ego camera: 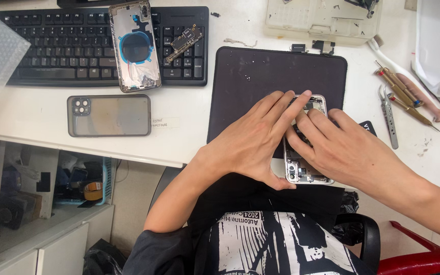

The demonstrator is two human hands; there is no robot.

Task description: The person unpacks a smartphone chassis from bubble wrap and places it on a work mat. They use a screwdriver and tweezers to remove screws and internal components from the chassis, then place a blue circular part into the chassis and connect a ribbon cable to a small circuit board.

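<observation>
An opened phone frame (301, 170) with exposed internals lies on a dark work mat (260, 76) at the desk's near edge. My left hand (253, 140) lies flat over its left side, fingers stretched toward the top end, thumb at the lower edge. My right hand (339, 147) rests on the right side, fingertips pressing into the middle of the frame. Most of the phone is hidden under both hands.
A black keyboard (52, 51) at the back left carries another phone housing (134, 47) and a small circuit board (184, 42). A phone case (109, 115) lies in front. Screwdrivers (403, 94), tweezers (389, 117) and a parts tray (322, 20) sit right.
</observation>
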